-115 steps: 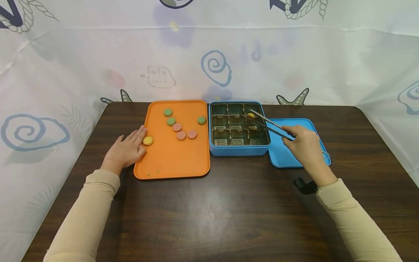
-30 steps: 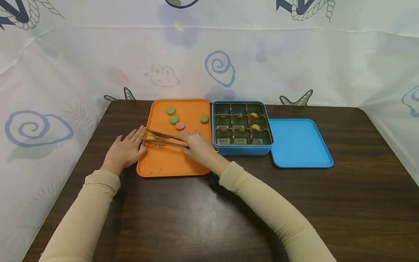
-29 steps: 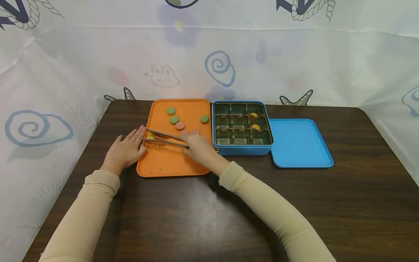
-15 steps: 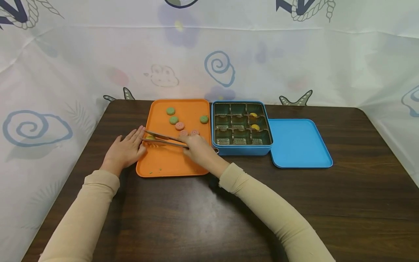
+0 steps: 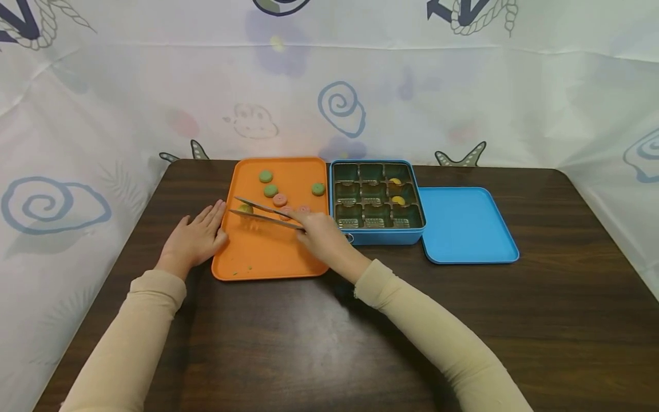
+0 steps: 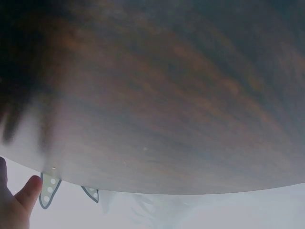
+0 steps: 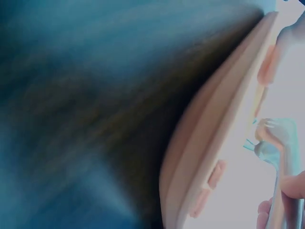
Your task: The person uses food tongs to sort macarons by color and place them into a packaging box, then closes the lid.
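Note:
My right hand [image 5: 326, 237] grips a pair of metal tongs [image 5: 268, 214] over the orange tray [image 5: 268, 252]. Between the tong tips sits a small yellow round cookie [image 5: 246, 209], a short way in from the tray's left rim. My left hand [image 5: 193, 237] rests with straight fingers along that rim. Green cookies [image 5: 265, 176] and pink cookies [image 5: 280, 199] lie on the same tray; the tongs and right hand partly cover some pink ones. In the right wrist view the tongs [image 7: 281, 167] appear at the right side, beside the pale tray edge [image 7: 205, 143].
Right of the orange tray stands a blue box [image 5: 381, 236] with a dark divided insert; two of its right-hand compartments hold yellow cookies [image 5: 399, 200]. A flat blue lid or tray [image 5: 468, 229] lies beyond it. Everything is on a dark wooden table [image 5: 329, 343], before a patterned cloth.
Earlier the right hand held the tongs at the box, then swung left to the yellow cookie by the left hand. Now tongs and cookie have shifted slightly right. The left hand stays put.

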Demonstrator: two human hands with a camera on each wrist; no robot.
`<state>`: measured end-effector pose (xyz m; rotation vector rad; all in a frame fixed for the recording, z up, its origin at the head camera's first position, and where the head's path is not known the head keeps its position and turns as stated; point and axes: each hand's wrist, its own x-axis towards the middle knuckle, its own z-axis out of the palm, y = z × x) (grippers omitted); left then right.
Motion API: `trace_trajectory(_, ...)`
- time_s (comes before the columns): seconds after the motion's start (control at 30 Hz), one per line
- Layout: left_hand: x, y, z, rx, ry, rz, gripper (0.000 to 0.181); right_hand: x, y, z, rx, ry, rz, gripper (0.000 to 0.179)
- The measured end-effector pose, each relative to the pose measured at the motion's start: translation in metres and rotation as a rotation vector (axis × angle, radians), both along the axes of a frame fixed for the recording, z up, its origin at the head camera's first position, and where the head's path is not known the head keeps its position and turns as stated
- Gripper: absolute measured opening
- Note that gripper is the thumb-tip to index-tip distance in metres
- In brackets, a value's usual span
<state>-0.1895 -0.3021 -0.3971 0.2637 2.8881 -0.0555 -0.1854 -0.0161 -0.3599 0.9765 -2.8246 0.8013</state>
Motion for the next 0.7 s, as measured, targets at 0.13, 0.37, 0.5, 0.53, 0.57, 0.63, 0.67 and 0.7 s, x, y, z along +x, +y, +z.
trace_trajectory(0.13,0.0,0.0,0.0,-0.003,-0.002,-0.003,0.064,0.002,0.009,0.007,-0.065,0.024,-0.013,0.037)
trace_trajectory(0.37,-0.001,-0.001,-0.002,-0.012,-0.008,-0.007,0.064,0.003,0.028,0.019,-0.128,0.055,-0.049,0.04)
trace_trajectory(0.5,-0.001,-0.002,-0.002,-0.013,-0.006,-0.011,0.064,0.002,0.044,0.026,-0.165,0.088,-0.071,0.042)
trace_trajectory(0.53,-0.001,-0.001,-0.002,-0.012,-0.006,-0.012,0.064,0.002,0.049,0.027,-0.173,0.101,-0.076,0.041)
trace_trajectory(0.57,-0.001,-0.001,-0.002,-0.01,-0.007,-0.012,0.064,0.002,0.054,0.029,-0.184,0.118,-0.081,0.041)
trace_trajectory(0.63,-0.001,0.0,-0.001,-0.008,-0.01,-0.013,0.064,0.001,0.065,0.031,-0.199,0.155,-0.1,0.04)
trace_trajectory(0.67,-0.001,-0.001,-0.001,-0.006,-0.012,-0.013,0.064,0.002,0.07,0.033,-0.207,0.171,-0.112,0.039)
trace_trajectory(0.7,-0.001,-0.001,-0.001,-0.006,-0.013,-0.013,0.065,0.002,0.076,0.034,-0.216,0.182,-0.124,0.039)
